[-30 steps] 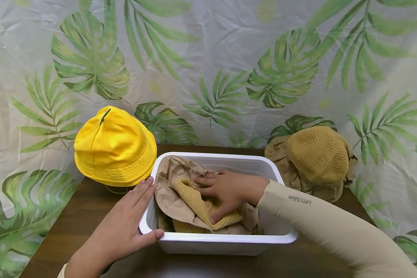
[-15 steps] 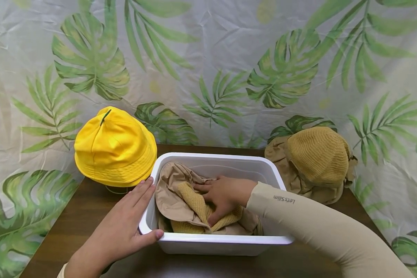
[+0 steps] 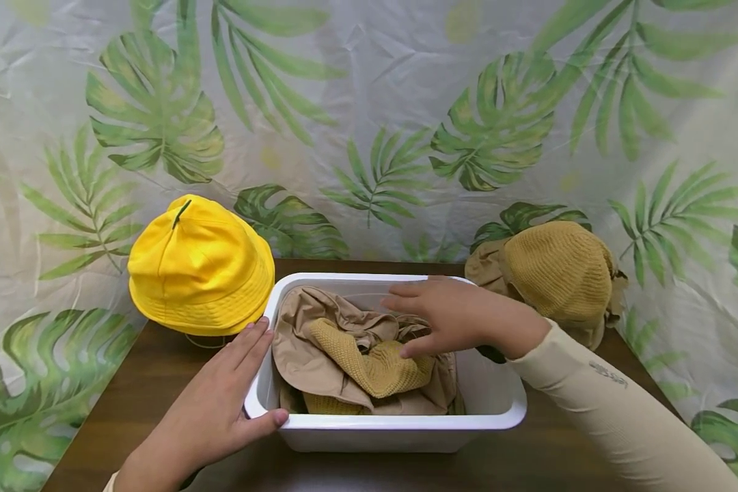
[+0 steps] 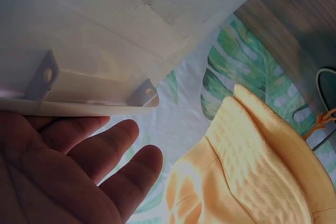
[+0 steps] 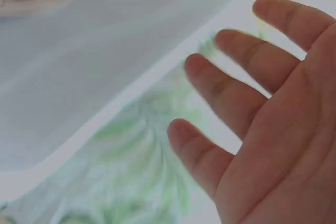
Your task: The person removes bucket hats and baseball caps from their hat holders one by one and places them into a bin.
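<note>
A white plastic tub (image 3: 400, 422) stands on the table with a crumpled tan cloth hat (image 3: 310, 342) in it, its mustard knit part (image 3: 375, 365) folded on top. My left hand (image 3: 215, 403) rests along the tub's left rim, thumb at the front corner and fingers straight. In the left wrist view, the fingers (image 4: 105, 148) lie right at the rim, beside the tub's outer wall (image 4: 105, 35). Over the right half of the tub hovers my right hand (image 3: 452, 314), fingers spread and holding nothing. The right wrist view shows its spread fingers (image 5: 226, 93) and bare palm.
A yellow bucket hat (image 3: 199, 266) sits on a wire stand (image 3: 206, 340) left of the tub. Behind the tub's right side is a mustard knit hat with tan cloth (image 3: 559, 273). A leaf-print curtain (image 3: 369, 102) hangs behind the dark wooden table (image 3: 117, 410).
My right hand has lifted off the cloth hat inside the tub and moved up and to the right. The left hand has stayed on the rim.
</note>
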`<state>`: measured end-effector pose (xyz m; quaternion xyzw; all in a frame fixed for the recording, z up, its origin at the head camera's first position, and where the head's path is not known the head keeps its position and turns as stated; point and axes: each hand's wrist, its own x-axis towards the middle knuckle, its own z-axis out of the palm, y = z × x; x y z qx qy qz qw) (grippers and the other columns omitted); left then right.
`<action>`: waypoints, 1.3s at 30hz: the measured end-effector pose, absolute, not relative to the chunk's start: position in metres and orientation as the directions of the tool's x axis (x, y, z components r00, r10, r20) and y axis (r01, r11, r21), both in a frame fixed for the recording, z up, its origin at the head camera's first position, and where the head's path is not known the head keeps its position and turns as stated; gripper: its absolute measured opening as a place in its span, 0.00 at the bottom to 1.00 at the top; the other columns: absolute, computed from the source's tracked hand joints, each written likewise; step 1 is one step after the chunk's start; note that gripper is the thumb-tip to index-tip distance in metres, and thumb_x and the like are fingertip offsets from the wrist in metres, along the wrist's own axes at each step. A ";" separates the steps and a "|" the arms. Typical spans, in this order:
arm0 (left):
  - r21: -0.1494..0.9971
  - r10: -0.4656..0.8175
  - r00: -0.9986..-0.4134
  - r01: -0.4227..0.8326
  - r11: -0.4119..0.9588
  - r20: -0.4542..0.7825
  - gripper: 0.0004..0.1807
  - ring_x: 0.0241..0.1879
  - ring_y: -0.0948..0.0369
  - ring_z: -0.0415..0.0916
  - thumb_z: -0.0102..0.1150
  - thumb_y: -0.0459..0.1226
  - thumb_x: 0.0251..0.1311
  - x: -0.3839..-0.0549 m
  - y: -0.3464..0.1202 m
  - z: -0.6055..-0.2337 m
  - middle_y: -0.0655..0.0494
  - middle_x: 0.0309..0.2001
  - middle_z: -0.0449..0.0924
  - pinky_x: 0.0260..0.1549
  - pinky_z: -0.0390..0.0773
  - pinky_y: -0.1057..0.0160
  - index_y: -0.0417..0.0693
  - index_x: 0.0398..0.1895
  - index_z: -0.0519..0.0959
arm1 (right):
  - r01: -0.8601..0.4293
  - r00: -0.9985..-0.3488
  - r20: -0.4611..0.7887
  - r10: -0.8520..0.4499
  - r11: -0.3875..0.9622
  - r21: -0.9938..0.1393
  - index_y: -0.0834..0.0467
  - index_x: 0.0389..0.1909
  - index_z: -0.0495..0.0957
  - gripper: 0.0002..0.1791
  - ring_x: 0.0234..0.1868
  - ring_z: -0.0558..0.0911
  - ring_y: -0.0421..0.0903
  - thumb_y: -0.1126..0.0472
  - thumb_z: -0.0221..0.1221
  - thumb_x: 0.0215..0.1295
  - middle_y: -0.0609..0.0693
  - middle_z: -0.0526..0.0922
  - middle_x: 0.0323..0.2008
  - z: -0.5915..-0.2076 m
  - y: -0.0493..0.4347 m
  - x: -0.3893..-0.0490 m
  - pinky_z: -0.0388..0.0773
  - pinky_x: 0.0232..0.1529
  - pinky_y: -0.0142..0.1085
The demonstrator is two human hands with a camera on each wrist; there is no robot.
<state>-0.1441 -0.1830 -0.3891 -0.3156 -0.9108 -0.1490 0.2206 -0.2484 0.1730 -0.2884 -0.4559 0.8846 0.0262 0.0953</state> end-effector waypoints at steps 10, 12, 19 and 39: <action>0.139 0.504 -0.705 0.639 0.757 0.499 0.52 0.70 0.43 0.59 0.60 0.65 0.56 -0.143 -0.184 -0.388 0.40 0.73 0.60 0.70 0.36 0.71 0.30 0.68 0.66 | -0.696 -0.710 0.290 -0.642 0.702 -0.150 0.58 0.71 0.68 0.38 0.67 0.68 0.63 0.50 0.68 0.61 0.61 0.67 0.70 -0.294 0.294 -0.219 0.68 0.60 0.57; 0.143 0.500 -0.710 0.635 0.759 0.497 0.52 0.70 0.43 0.59 0.61 0.65 0.55 -0.143 -0.185 -0.388 0.41 0.73 0.60 0.70 0.36 0.72 0.31 0.69 0.66 | -0.700 -0.687 0.412 -0.599 0.698 -0.153 0.59 0.68 0.71 0.38 0.66 0.70 0.63 0.55 0.71 0.57 0.62 0.70 0.67 -0.296 0.316 -0.222 0.67 0.64 0.48; 0.149 0.501 -0.718 0.631 0.761 0.483 0.52 0.71 0.44 0.58 0.65 0.62 0.53 -0.143 -0.186 -0.389 0.41 0.74 0.59 0.69 0.35 0.73 0.32 0.70 0.65 | -0.592 -0.719 0.585 -0.375 0.771 -0.235 0.60 0.65 0.74 0.35 0.69 0.63 0.32 0.66 0.72 0.54 0.59 0.72 0.66 -0.284 0.370 -0.237 0.54 0.62 0.19; 0.135 0.504 -0.706 0.637 0.759 0.498 0.52 0.70 0.43 0.59 0.61 0.64 0.56 -0.143 -0.184 -0.389 0.42 0.73 0.60 0.70 0.34 0.71 0.32 0.69 0.66 | -0.241 -0.962 0.261 -0.082 0.704 -0.668 0.48 0.74 0.65 0.32 0.70 0.66 0.44 0.51 0.59 0.71 0.43 0.67 0.71 -0.294 0.432 -0.298 0.66 0.44 0.14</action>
